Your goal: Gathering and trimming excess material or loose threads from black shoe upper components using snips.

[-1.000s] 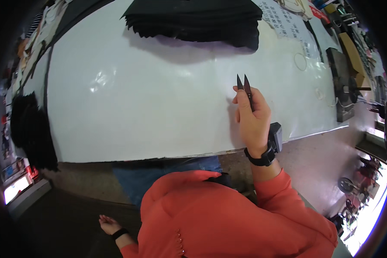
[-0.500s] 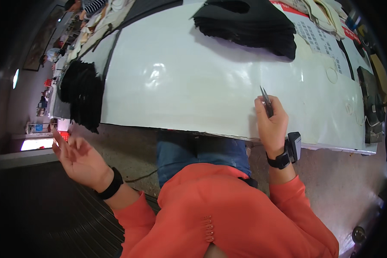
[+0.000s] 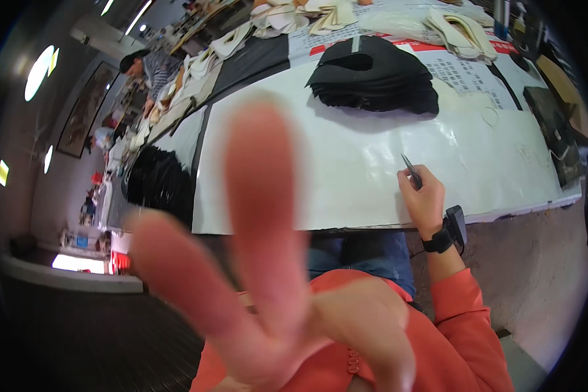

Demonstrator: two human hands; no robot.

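Note:
My left hand (image 3: 271,330) is raised very close to the camera, large and blurred. Two of its fingers point up, spread apart, and no object shows in it. Over the near right part of the white-topped table (image 3: 255,212), my right hand (image 3: 426,202) is closed around a pair of slim, dark metal tweezers (image 3: 411,171), whose pointed end slants up and left. Beyond the tweezers lies a thick stack of black cut pieces (image 3: 379,81), curved in outline, with an opening near its far end. The left hand hides part of the table's near left edge.
Another black stack (image 3: 160,183) sits at the table's left end. Pale cut pieces (image 3: 460,32) lie along the far side. A dark block-like object (image 3: 555,134) stands at the right edge. Farther left, a person in a striped top (image 3: 158,72) bends over a work surface.
My left hand has come up from the lower left to right before the camera. My right hand keeps the tweezers in about the same place. The view has tilted up, showing more of the room.

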